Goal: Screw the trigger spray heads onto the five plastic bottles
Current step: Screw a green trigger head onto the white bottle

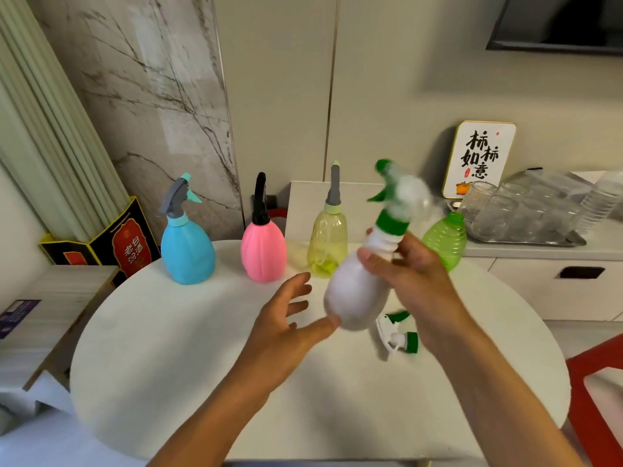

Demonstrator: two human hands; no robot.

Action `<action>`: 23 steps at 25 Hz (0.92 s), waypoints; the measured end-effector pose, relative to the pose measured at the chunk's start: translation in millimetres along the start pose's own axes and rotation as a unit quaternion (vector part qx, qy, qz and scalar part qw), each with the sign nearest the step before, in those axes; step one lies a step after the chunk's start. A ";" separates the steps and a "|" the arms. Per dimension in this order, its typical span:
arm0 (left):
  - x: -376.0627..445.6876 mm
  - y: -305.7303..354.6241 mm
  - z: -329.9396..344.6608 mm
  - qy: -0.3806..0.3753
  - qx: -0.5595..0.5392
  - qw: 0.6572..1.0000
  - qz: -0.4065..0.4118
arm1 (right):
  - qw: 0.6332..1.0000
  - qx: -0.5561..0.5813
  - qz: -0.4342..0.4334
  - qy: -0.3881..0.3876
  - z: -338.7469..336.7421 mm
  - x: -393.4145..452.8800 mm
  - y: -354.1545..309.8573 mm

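Sign reads 柿柿如意; right hand clamped on white bottle; left hand spread.

One view only — head-worn, wide-angle, looking forward and down across a round white table toward the wall. Close in: both forearms enter from the bottom edge. Straight lines bow near the borders — no second view to compare.

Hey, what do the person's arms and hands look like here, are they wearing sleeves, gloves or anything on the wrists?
Both forearms are bare up to the frame's bottom edge: no sleeves in view. The left hand and right hand have no gloves, and no rings, watch or bracelet show. Motion blur softens the fingers.
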State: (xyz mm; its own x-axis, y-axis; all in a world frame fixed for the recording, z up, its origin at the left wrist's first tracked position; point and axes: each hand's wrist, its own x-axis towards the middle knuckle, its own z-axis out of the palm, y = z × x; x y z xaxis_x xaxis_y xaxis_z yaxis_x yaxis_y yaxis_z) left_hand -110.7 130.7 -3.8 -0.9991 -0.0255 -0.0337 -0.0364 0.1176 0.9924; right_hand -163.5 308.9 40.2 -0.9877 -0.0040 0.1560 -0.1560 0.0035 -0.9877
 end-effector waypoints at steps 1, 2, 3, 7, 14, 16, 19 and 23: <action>3.0 -0.9 -3.4 0.006 -0.020 1.000 -0.012 | 0.999 -0.001 -0.015 0.039 -9.1 13.0 -4.2; 4.8 -1.7 -6.0 0.009 -0.039 0.999 -0.024 | 0.997 -0.006 -0.026 0.074 -16.9 26.4 -7.8; 5.9 -2.9 -7.5 0.009 -0.050 0.998 -0.031 | 0.994 -0.016 -0.034 0.101 -22.7 40.1 -10.3; 12.7 -8.9 -10.6 0.017 -0.051 0.998 -0.038 | 0.981 -0.111 -0.071 0.141 -26.4 93.3 -4.3; 18.2 -14.6 -6.4 0.017 -0.014 0.998 -0.055 | 0.958 -0.239 -0.050 0.150 -31.4 143.0 55.4; 19.1 -15.7 -3.5 0.013 -0.004 0.998 -0.057 | 0.954 -0.253 -0.036 0.154 -32.8 146.6 71.2; 22.0 -17.8 -4.3 0.011 0.007 0.998 -0.058 | 0.954 -0.258 -0.029 0.151 -34.5 148.4 85.2; 21.5 -19.9 -2.1 0.007 0.021 0.998 -0.053 | 0.960 -0.241 -0.030 0.137 -37.5 147.0 95.2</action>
State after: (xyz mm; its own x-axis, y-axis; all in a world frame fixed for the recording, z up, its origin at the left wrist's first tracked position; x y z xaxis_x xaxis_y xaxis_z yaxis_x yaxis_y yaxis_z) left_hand -131.4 125.7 -24.0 -0.9891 -0.0530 -0.1372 -0.1439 0.1541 0.9775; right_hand -323.7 346.1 -30.8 -0.9306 0.2441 0.2726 -0.1306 0.4743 -0.8706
